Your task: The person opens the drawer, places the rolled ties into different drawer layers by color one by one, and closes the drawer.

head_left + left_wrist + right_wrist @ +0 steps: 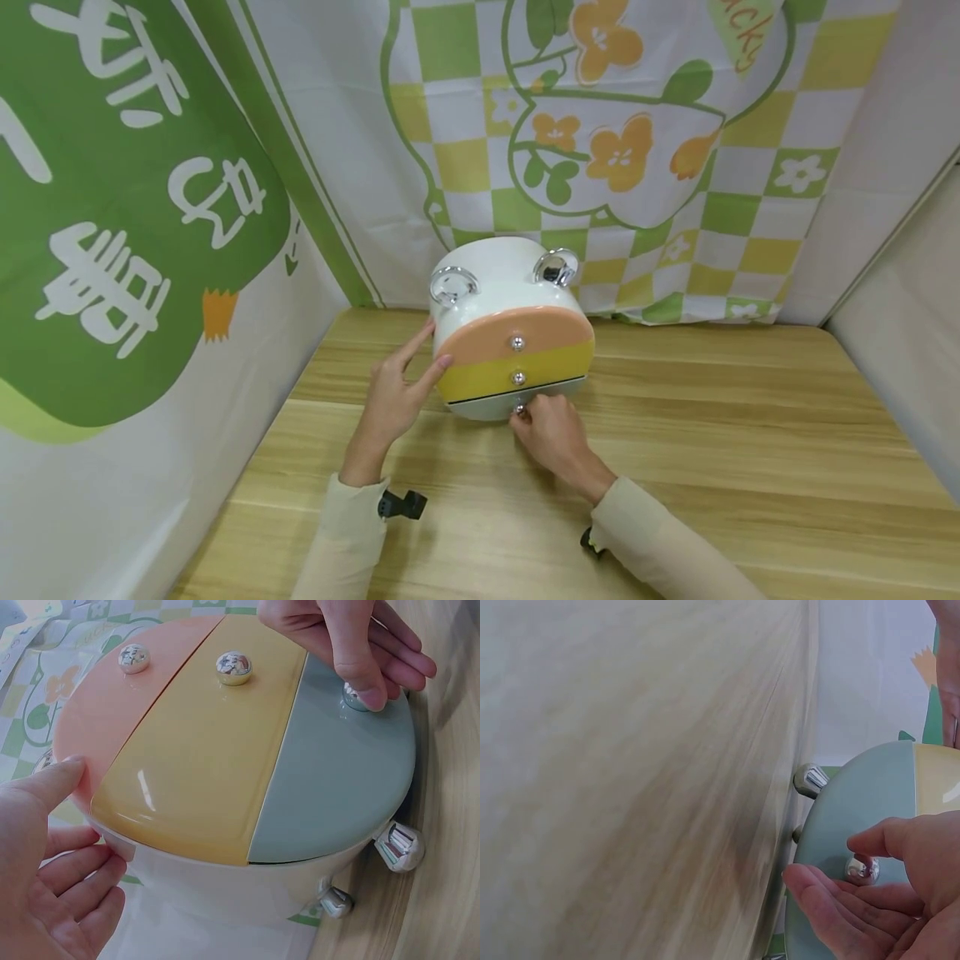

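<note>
A small white drawer box (491, 275) with a rounded body stands on the table. Its front has a peach drawer (135, 690), a yellow drawer (199, 757) and a grey-green drawer (345, 765), each with a silver knob. My right hand (553, 435) is at the lowest front and pinches the grey-green drawer's knob (862, 870) between thumb and fingers. A dark line runs along the top of that drawer. My left hand (393, 396) rests against the box's left side, fingers fairly straight, thumb on the front's edge by the peach drawer.
Two silver ring-shaped parts (453, 286) stick up from the box's top, and silver feet (400, 846) show beneath it. The wood-grain table (720, 433) extends to both sides. Behind stands a patterned cloth (465, 167), with a green printed panel (172, 275) at left.
</note>
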`<control>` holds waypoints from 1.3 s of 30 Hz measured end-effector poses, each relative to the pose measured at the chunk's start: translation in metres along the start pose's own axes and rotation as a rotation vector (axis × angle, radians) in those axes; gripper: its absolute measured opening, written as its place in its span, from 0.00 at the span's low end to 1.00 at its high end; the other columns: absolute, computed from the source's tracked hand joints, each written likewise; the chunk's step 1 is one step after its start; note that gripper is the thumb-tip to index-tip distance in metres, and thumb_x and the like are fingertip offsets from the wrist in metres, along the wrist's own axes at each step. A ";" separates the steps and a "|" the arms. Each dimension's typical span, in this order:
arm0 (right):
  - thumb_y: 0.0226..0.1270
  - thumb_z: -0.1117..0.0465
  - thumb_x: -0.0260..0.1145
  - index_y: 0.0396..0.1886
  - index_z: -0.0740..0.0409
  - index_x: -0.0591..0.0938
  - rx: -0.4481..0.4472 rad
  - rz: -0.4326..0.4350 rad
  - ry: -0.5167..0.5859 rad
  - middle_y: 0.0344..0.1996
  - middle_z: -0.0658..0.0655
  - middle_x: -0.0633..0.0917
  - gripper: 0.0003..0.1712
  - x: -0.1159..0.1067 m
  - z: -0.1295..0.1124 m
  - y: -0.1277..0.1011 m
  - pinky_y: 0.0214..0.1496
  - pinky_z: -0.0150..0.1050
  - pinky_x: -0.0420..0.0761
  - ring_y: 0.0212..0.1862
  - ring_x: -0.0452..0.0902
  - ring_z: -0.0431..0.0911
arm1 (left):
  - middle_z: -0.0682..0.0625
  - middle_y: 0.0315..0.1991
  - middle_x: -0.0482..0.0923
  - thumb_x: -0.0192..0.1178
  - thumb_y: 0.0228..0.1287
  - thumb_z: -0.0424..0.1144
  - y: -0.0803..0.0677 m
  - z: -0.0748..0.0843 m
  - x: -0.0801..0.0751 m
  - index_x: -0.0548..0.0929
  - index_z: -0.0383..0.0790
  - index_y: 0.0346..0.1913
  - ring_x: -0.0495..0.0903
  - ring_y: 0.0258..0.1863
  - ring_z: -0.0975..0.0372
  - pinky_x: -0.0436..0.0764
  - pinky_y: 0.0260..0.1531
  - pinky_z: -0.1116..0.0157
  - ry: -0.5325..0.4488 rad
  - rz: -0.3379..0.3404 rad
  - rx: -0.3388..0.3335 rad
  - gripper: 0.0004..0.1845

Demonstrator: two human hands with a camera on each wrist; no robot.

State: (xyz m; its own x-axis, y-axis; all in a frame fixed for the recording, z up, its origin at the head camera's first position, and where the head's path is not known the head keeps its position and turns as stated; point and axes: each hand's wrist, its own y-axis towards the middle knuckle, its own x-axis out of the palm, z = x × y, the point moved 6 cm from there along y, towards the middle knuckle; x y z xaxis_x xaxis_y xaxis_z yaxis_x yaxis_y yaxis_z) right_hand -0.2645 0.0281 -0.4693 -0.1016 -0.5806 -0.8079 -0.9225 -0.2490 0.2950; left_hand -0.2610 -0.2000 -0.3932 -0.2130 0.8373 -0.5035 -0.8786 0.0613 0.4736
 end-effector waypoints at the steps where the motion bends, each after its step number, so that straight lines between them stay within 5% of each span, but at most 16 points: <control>1: 0.64 0.62 0.71 0.09 0.46 0.70 0.004 -0.001 0.001 0.10 0.42 0.68 0.26 0.000 0.000 0.000 0.20 0.31 0.66 0.18 0.64 0.38 | 0.48 0.77 0.71 0.66 0.75 0.49 0.000 0.000 0.000 0.72 0.46 0.78 0.71 0.77 0.47 0.71 0.77 0.43 0.000 0.000 0.002 0.33; 31: 0.63 0.63 0.71 0.11 0.47 0.69 0.019 -0.012 0.027 0.11 0.44 0.69 0.25 0.004 -0.003 0.009 0.19 0.32 0.65 0.19 0.64 0.40 | 0.46 0.77 0.71 0.65 0.76 0.48 -0.002 -0.001 -0.001 0.73 0.43 0.77 0.71 0.77 0.48 0.71 0.77 0.45 0.029 0.027 0.030 0.32; 39: 0.65 0.58 0.77 0.18 0.56 0.82 0.028 -0.125 0.069 0.12 0.47 0.75 0.17 -0.012 0.004 0.005 0.19 0.33 0.62 0.18 0.64 0.39 | 0.46 0.80 0.68 0.70 0.71 0.53 0.000 -0.003 0.000 0.67 0.47 0.81 0.67 0.79 0.46 0.69 0.77 0.40 0.046 -0.014 -0.023 0.41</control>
State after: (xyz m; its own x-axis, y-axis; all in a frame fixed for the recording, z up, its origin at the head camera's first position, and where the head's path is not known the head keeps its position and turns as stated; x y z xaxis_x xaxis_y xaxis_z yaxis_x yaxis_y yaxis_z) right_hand -0.2692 0.0370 -0.4597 0.0401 -0.5985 -0.8001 -0.9365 -0.3017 0.1787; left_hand -0.2625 -0.2017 -0.3950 -0.2196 0.8103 -0.5432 -0.8912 0.0598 0.4496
